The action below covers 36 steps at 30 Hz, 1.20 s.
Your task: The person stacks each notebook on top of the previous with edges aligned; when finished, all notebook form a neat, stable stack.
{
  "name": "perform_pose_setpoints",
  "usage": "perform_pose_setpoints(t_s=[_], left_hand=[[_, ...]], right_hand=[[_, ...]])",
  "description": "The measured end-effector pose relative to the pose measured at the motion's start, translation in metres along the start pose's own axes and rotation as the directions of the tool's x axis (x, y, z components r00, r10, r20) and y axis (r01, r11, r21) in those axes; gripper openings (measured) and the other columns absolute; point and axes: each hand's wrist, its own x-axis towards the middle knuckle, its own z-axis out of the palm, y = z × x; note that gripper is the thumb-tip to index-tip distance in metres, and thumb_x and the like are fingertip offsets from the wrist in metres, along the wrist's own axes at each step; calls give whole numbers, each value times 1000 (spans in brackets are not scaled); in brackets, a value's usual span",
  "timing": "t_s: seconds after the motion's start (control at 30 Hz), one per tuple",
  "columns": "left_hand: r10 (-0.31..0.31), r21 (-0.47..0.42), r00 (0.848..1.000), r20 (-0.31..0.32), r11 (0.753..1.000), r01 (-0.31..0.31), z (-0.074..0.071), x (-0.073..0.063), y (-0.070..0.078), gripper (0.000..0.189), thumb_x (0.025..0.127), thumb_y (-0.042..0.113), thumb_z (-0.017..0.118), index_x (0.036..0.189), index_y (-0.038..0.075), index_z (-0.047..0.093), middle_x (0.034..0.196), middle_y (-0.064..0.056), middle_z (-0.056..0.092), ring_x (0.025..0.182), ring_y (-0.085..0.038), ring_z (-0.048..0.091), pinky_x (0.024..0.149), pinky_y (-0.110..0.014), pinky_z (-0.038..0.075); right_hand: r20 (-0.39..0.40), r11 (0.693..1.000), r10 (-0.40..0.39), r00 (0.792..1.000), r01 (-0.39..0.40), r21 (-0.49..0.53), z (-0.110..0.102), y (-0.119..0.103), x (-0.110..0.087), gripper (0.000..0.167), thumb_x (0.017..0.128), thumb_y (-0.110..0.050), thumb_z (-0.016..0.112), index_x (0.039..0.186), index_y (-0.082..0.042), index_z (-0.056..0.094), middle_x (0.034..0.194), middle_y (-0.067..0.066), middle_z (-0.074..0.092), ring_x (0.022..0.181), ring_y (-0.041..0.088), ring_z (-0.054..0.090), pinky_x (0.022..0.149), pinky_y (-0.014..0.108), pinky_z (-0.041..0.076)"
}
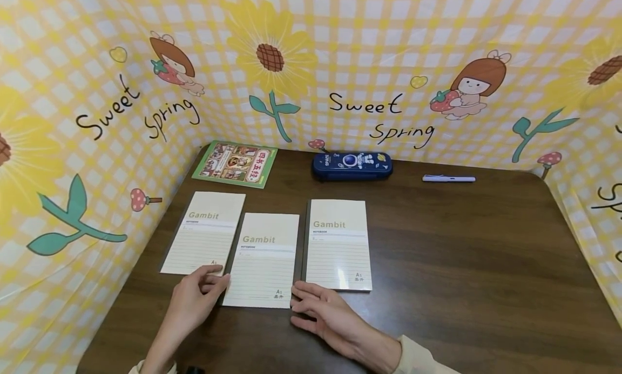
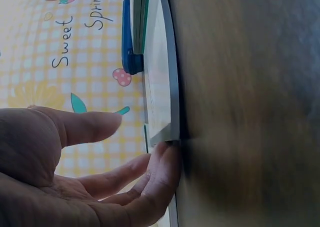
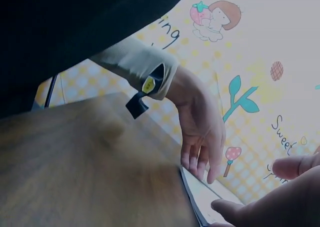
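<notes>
Three cream "Gambit" notebooks with dark spines lie face up: the left one (image 1: 206, 236), the middle one (image 1: 264, 269), set nearer the front edge, and the right one (image 1: 340, 255). My left hand (image 1: 194, 298) touches the middle notebook's spine side near its lower corner, beside the left notebook's bottom edge. In the left wrist view, its thumb stands apart from the fingers (image 2: 162, 179), which meet a notebook's edge. My right hand (image 1: 325, 314) has its fingertips at the middle notebook's right edge, just below the right notebook. The right wrist view shows both hands beside one notebook (image 3: 200, 194).
A green picture-covered book (image 1: 236, 164) lies at the back left of the brown wooden table (image 1: 461, 266). A navy space-themed pencil case (image 1: 352, 166) and a lavender pen (image 1: 448, 178) are along the back. Checked yellow cloth (image 1: 301, 39) walls in the table.
</notes>
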Motion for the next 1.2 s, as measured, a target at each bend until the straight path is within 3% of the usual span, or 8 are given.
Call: perform_pose_setpoints(t_s=[0.2,0.33,0.5,0.6,0.73,0.93,1.1,1.2], left_hand=[[7,-11,1000,2,1000,-6,-4,-1,-6,33,98,14,71,128,-1,70,103,-11,80,86,-11,75,73,-18,54],[22,-37,999,45,999,-20,-5,0,-10,30,98,10,70,126,-1,72,103,-10,79,84,-8,73,71,-18,54],[17,-82,995,100,997,-8,-8,0,-12,32,98,9,69,127,-5,70,106,-12,77,85,-8,71,68,-19,55],[2,-128,991,133,992,15,-10,0,-13,34,99,8,69,129,-7,68,107,-13,76,85,-8,70,67,-21,56],[-16,-212,984,178,976,54,-12,-3,-11,36,100,8,68,132,-9,65,109,-16,73,85,-8,70,69,-22,59],[-3,-334,976,216,939,77,-18,-8,-8,40,101,8,68,135,-11,60,112,-19,70,85,-7,70,71,-26,61],[-3,-394,978,207,915,86,-24,-10,-4,45,100,10,69,139,-10,58,117,-18,71,91,-2,70,74,-26,61],[-3,-397,981,193,914,81,-28,-11,0,47,101,13,69,141,-8,57,119,-17,70,93,-1,70,75,-26,61]], right_hand=[[-55,1000,-12,998,13,16,4,1,1,69,99,1,58,159,12,25,167,32,25,145,35,48,120,56,42],[-76,999,-28,997,27,-17,6,1,4,66,100,0,57,157,14,26,165,34,29,122,21,61,115,51,49],[-97,995,-58,994,49,-88,6,3,6,64,100,-4,60,155,14,32,154,31,47,98,9,65,93,32,60],[-99,991,-75,992,63,-115,6,4,9,64,99,-4,63,154,14,36,141,24,59,96,10,66,80,25,60],[-76,986,-83,994,71,-150,6,7,13,62,99,-5,66,151,15,39,128,17,64,94,12,70,73,23,60],[-41,975,-127,991,117,-189,5,7,20,42,100,-4,66,136,12,54,118,16,72,90,16,74,73,25,63],[-26,963,-174,984,165,-213,4,1,22,40,97,-1,67,133,14,57,115,16,73,88,13,72,76,25,62],[-10,954,-198,980,191,-233,3,-3,22,40,96,0,68,132,13,59,113,14,73,90,11,71,78,25,62]])
